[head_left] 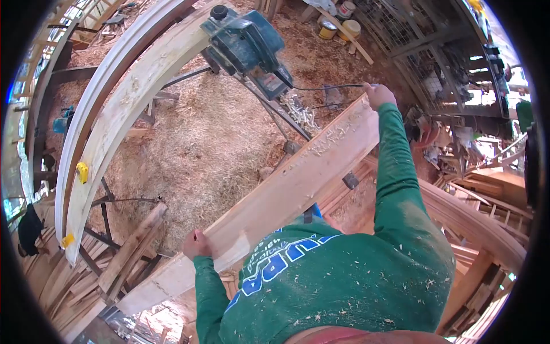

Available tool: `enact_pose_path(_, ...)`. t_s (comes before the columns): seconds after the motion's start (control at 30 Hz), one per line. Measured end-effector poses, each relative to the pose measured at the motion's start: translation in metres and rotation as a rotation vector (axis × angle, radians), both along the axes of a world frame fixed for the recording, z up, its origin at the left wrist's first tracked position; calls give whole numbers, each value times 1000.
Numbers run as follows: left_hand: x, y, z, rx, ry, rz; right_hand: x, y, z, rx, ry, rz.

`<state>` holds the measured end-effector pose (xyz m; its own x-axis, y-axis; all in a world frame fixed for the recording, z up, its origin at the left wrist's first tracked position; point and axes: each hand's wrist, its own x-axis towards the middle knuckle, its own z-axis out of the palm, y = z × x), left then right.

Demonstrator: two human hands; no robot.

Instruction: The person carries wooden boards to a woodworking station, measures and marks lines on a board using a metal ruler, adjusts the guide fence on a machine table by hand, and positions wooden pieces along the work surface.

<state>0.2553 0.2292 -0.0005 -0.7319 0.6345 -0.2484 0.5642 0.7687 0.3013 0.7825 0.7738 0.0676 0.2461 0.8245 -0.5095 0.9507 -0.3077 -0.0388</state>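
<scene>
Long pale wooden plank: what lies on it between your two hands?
Head view: between left hand and right hand, the long pale wooden plank is bare apart from scattered wood shavings near the right hand.

The plank (286, 189) gripped at both ends was pale raw wood, matt and rough, dusted with shavings. Beyond the right hand (378, 94), the planer (246, 43) looked smooth teal plastic, with sawdust-flecked green cloth sleeves (395, 166).

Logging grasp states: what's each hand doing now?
Left hand: closed on the edge of the plank.
Right hand: gripping the plank's far end.
</scene>
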Motion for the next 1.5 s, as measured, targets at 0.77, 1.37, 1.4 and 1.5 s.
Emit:
enact_pose_path(0.77,29,-65,17,238,368,50,-344,-337,-14,-141,455,1609)
enact_pose_path(1.37,228,-668,-168,-381,-752,1188,-531,-419,-116,-221,28,1738)
enact_pose_path(1.4,235,-672,-192,-362,-777,1176,-525,-426,-96,-264,32,1702)
enact_pose_path(1.5,190,-630,-171,-261,-758,1181,-522,-426,-97,-277,17,1633)
